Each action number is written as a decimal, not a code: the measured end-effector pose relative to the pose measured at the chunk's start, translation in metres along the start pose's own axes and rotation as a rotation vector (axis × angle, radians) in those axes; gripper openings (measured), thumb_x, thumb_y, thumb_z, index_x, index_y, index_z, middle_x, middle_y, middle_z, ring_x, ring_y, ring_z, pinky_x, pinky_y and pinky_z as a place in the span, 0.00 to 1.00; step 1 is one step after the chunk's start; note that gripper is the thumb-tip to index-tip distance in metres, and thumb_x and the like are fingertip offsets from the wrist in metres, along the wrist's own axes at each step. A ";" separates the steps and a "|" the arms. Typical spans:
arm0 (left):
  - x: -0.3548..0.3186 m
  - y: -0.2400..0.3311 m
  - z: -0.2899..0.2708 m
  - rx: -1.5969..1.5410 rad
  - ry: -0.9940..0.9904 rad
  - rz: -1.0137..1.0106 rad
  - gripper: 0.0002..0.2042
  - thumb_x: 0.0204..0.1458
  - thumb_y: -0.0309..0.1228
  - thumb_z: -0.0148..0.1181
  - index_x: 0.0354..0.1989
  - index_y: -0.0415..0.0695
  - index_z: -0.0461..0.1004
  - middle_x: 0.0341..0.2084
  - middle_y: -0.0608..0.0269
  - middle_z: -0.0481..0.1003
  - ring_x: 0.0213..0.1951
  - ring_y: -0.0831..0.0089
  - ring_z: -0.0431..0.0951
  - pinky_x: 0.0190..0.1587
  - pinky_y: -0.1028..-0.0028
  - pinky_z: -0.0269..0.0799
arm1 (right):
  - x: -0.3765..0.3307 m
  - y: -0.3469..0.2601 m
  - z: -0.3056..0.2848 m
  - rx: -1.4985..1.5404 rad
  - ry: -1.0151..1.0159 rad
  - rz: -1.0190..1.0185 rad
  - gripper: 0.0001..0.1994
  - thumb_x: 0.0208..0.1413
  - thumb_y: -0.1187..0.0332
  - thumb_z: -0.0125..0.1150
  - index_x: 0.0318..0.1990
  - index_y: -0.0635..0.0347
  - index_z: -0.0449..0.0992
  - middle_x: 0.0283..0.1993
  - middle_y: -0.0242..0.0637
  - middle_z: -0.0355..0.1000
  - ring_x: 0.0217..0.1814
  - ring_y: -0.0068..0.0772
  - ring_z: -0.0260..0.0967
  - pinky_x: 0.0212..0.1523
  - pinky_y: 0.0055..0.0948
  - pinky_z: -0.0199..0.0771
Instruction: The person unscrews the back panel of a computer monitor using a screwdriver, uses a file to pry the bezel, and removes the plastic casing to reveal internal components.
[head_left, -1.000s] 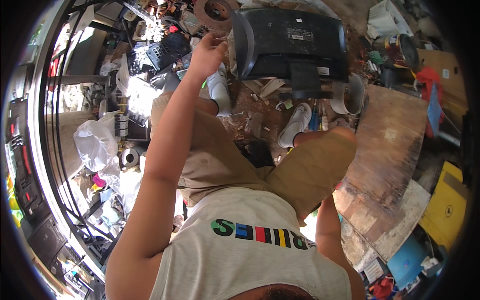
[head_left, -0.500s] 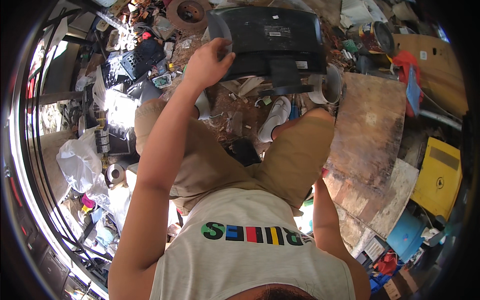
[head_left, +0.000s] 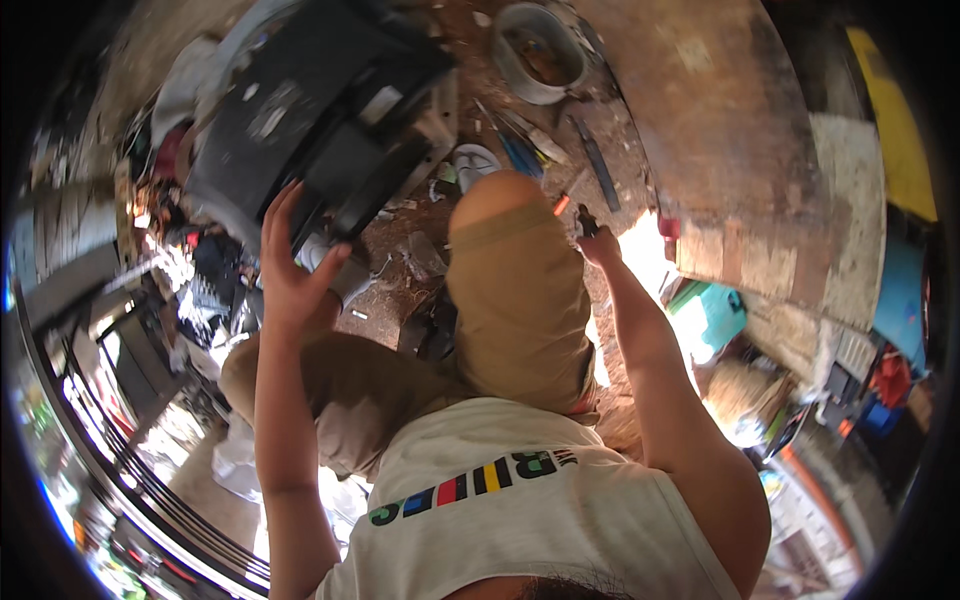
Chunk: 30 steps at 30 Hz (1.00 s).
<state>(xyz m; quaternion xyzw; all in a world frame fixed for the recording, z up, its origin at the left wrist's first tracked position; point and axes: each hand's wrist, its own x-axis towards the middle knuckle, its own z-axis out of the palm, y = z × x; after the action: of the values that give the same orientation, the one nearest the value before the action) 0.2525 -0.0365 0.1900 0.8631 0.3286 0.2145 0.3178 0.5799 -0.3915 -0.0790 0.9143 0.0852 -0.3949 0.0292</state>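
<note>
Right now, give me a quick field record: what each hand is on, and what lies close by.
left hand: pressed against the edge of the black monitor casing, fingers spread
right hand: closed on a small dark tool with an orange tip
near right hand: metal bowl, loose hand tools on the dirt floor
posture: seated, knees bent

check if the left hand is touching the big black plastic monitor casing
Touching. The head view shows the left hand with fingers spread against the lower edge of the big black plastic monitor casing, no gap between them.
</note>
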 end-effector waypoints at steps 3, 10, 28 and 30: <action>0.017 0.010 0.020 0.160 -0.131 0.074 0.28 0.39 0.31 0.70 0.53 0.40 0.72 0.55 0.51 0.71 0.58 0.52 0.70 0.59 0.59 0.65 | 0.019 0.009 0.027 0.126 0.015 0.072 0.33 0.44 0.50 0.65 0.54 0.64 0.66 0.51 0.57 0.73 0.56 0.55 0.71 0.53 0.45 0.71; 0.030 0.009 0.039 0.314 -0.242 0.143 0.21 0.41 0.26 0.67 0.47 0.39 0.74 0.55 0.49 0.70 0.56 0.47 0.70 0.56 0.56 0.67 | 0.037 0.007 0.051 0.309 0.116 -0.023 0.34 0.44 0.54 0.64 0.58 0.62 0.62 0.51 0.55 0.72 0.54 0.59 0.70 0.53 0.49 0.71; 0.040 0.010 0.039 0.228 -0.351 0.123 0.23 0.47 0.31 0.68 0.52 0.40 0.68 0.56 0.42 0.67 0.56 0.46 0.70 0.54 0.57 0.70 | 0.071 -0.053 0.084 -0.033 -0.083 -0.029 0.30 0.54 0.62 0.56 0.65 0.46 0.57 0.55 0.56 0.70 0.58 0.49 0.71 0.53 0.50 0.72; 0.038 0.008 0.039 0.242 -0.334 0.140 0.24 0.47 0.31 0.69 0.51 0.40 0.68 0.57 0.43 0.67 0.56 0.46 0.70 0.54 0.57 0.69 | 0.081 -0.058 0.080 -0.150 -0.173 -0.129 0.31 0.53 0.62 0.56 0.65 0.51 0.56 0.52 0.55 0.72 0.57 0.49 0.72 0.52 0.49 0.72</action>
<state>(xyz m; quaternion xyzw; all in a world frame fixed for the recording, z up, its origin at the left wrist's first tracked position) 0.3053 -0.0300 0.1737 0.9392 0.2340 0.0489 0.2465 0.5671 -0.3332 -0.1921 0.8646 0.1705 -0.4660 0.0794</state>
